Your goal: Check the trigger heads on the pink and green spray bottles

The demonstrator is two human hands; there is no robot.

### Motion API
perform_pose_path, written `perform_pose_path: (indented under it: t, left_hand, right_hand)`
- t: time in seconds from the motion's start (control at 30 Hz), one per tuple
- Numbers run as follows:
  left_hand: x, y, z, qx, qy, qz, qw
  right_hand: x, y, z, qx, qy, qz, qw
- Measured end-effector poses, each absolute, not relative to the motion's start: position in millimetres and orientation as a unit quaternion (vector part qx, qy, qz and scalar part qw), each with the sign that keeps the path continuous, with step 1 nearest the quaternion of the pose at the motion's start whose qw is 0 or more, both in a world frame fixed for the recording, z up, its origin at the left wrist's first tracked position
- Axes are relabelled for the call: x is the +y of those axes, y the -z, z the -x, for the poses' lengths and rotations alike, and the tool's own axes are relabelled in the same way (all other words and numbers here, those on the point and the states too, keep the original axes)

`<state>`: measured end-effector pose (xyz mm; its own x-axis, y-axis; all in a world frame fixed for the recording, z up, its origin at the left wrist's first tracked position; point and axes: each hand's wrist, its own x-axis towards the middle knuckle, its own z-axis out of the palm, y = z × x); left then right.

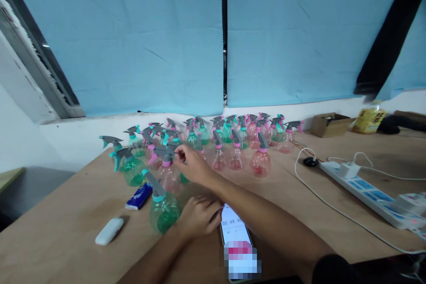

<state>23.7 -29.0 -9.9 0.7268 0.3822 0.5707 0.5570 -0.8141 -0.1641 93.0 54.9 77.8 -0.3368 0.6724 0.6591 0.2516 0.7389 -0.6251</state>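
Note:
My right hand [193, 162] reaches forward with its fingers pinched on the back of a grey spray head. That head tops a clear pink spray bottle [169, 176] with a pink collar and trigger. Nearer to me, my left hand [201, 214] is low over the table, its fingers loosely curled together and nothing visible in them. Close by its wrist stands a green spray bottle [163, 214] with a turquoise collar. Just right of the left fingertips lies a lit phone [233, 226] showing a timer; part of its screen is blurred out.
Many pink and green spray bottles [260, 162] crowd the back of the wooden table [60, 213]. A blue packet [140, 196] and white oval case [109, 231] lie left. Right are a power strip [361, 191] with cables, a cardboard box [329, 126] and a yellow-labelled bottle [368, 120].

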Motion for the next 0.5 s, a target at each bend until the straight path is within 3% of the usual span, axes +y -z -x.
perform_pose_path:
  t: [0.23,0.5]
  left_hand:
    - [-32,6,-25,-0.239,0.265,0.922,0.149]
    - [-33,5,-25,-0.219,0.299,0.912,0.175]
  right_hand:
    - [57,-92,-122,-0.691,-0.238,0.307,0.610]
    - [70,-66,-168,-0.630,-0.290,0.313,0.649]
